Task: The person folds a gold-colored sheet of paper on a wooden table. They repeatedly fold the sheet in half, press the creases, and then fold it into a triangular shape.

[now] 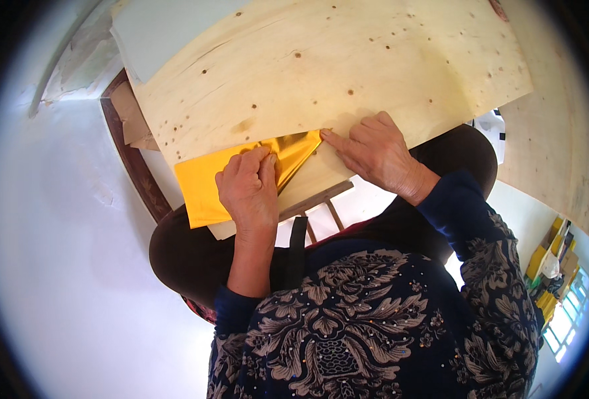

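A shiny golden-yellow sheet, like foil paper, lies along the near edge of the plywood board, partly folded into a point at its right end. My left hand rests on its middle with curled fingers, pinching and pressing a fold. At the pointed tip is my right hand, its index finger and thumb closed on the corner, the other fingers curled in. The part of the sheet under my left palm and fingers is hidden.
The plywood board with knots and small marks sits over my knees. A pale grey-blue sheet lies at its far left. A wooden frame stands to the left, and yellow and brown packages are piled by a window at right.
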### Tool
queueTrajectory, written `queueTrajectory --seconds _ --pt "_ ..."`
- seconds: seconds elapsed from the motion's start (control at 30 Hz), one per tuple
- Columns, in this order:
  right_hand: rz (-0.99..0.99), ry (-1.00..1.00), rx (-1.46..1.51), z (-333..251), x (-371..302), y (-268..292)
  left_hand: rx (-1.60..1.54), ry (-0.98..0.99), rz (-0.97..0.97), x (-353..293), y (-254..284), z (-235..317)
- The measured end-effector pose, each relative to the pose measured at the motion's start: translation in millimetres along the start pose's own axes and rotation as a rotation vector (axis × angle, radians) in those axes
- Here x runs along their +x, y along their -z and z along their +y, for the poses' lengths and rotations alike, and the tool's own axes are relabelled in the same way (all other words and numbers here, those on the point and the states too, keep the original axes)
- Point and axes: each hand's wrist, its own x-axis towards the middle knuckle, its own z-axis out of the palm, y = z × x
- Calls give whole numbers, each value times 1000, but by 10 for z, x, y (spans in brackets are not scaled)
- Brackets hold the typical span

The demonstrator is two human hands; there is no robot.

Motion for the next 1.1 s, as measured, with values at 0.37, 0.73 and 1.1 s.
queueTrajectory --seconds 0.37,0.73,1.1 --pt "32 47 -93 -11 -55 -45 24 -140 140 -89 -96 -79" --pt "32 53 -110 -46 -84 -34 210 -210 126 -117 -95 -143" --pt "-101 2 -204 -110 -20 123 323 -504 116 -95 -8 -216"
